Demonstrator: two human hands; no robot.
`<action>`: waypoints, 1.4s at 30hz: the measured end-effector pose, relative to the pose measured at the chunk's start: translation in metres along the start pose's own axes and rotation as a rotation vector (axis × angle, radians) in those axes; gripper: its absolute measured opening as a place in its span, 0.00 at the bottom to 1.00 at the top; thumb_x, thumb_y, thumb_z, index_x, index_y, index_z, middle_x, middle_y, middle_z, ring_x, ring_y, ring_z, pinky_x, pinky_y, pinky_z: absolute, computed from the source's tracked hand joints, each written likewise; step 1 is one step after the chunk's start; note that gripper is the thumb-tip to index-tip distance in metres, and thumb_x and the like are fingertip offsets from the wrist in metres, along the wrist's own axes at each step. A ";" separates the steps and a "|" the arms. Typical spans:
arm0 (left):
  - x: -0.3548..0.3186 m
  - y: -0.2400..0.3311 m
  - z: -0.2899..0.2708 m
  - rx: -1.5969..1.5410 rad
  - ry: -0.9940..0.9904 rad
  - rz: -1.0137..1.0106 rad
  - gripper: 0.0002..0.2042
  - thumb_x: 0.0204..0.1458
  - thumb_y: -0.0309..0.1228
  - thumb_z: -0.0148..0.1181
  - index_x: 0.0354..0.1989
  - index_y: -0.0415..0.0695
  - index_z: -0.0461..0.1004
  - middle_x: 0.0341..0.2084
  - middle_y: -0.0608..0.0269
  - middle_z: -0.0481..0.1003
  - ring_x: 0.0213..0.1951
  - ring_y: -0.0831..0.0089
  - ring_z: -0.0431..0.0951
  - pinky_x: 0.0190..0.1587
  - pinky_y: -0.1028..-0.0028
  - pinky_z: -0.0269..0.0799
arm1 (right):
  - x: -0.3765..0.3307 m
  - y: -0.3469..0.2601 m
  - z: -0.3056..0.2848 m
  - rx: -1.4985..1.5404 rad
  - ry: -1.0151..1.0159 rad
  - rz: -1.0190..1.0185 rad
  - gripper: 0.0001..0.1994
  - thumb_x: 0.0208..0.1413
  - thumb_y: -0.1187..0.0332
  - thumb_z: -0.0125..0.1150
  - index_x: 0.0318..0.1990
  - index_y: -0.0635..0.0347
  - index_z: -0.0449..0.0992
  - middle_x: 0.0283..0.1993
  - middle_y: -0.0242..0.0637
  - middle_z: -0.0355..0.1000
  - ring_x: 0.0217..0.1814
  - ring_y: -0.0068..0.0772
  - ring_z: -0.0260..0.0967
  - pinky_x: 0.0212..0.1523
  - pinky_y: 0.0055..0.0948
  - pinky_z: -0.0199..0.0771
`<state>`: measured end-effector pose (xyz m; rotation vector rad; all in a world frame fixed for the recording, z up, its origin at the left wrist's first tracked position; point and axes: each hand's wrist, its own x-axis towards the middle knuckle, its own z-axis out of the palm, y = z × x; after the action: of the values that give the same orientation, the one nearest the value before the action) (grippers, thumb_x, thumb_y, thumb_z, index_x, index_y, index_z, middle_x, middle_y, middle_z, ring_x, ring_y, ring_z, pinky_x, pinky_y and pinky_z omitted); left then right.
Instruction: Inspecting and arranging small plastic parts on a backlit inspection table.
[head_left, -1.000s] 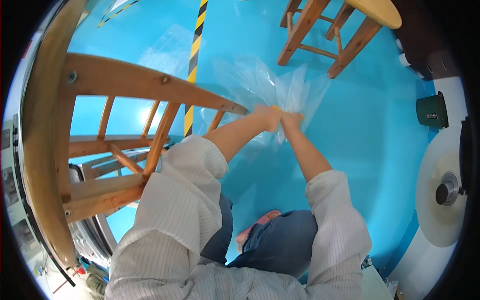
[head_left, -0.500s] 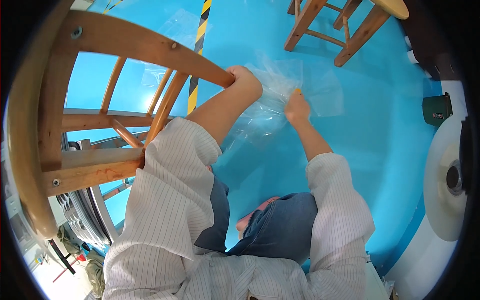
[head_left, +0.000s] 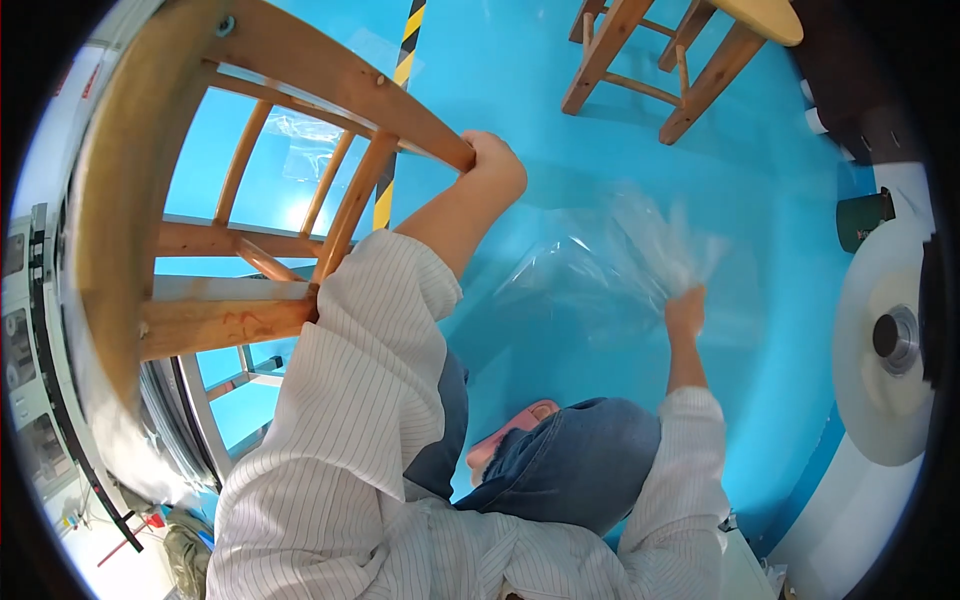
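1. Clear, thin, crinkled plastic sheeting (head_left: pixel 650 245) (bag or sheet, cannot tell) fans out over the glossy blue floor (head_left: pixel 520 80), right of centre, forward of the knees.
2. Right hand (head_left: pixel 685 312): fingers appear closed on one gathered end of the sheeting; blur hides the fingertips.
3. Left hand (head_left: pixel 495 168): curled at the end of a brown wooden stool leg (head_left: pixel 345 85); fingers hidden, so a grip on the leg cannot be confirmed. No plastic seen in it.
4. Progress, as judged: partly done. One end is bunched in the fist; the wider part is loose, neither flat nor folded.
5. Untouched: a second clear plastic piece (head_left: pixel 308 150), lying on the floor beyond the stool's rungs. It shows no handling.
6. Surroundings: black-and-yellow striped floor tape (head_left: pixel 408 60); another wooden stool (head_left: pixel 620 55), well apart from both hands.
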<state>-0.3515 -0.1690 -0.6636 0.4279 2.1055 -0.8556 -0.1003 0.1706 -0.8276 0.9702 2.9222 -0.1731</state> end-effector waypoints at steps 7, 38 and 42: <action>-0.049 0.093 0.017 -0.415 0.610 0.437 0.39 0.40 0.52 0.64 0.59 0.42 0.61 0.52 0.50 0.64 0.55 0.52 0.62 0.55 0.52 0.56 | -0.097 0.010 0.036 0.191 -0.346 -0.014 0.10 0.39 0.68 0.59 0.28 0.65 0.70 0.31 0.48 0.74 0.35 0.48 0.73 0.39 0.43 0.70; -0.487 -0.041 0.385 -1.604 -0.230 0.071 0.17 0.40 0.34 0.59 0.42 0.46 0.77 0.40 0.52 0.77 0.41 0.60 0.78 0.45 0.66 0.73 | -0.531 -0.271 -0.482 1.162 -1.507 0.588 0.26 0.52 0.56 0.62 0.52 0.66 0.67 0.48 0.43 0.70 0.45 0.32 0.68 0.44 0.32 0.69; -0.541 -0.112 0.511 -1.086 0.042 0.422 0.14 0.40 0.33 0.60 0.39 0.49 0.77 0.37 0.56 0.78 0.39 0.61 0.79 0.42 0.65 0.74 | -0.572 -0.295 -0.518 1.096 -1.295 0.602 0.29 0.58 0.53 0.53 0.60 0.65 0.58 0.59 0.49 0.63 0.61 0.42 0.60 0.57 0.40 0.63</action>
<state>0.2047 -0.6120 -0.4185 0.2638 2.0633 0.5578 0.1709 -0.3384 -0.2362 1.0688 1.1630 -1.6474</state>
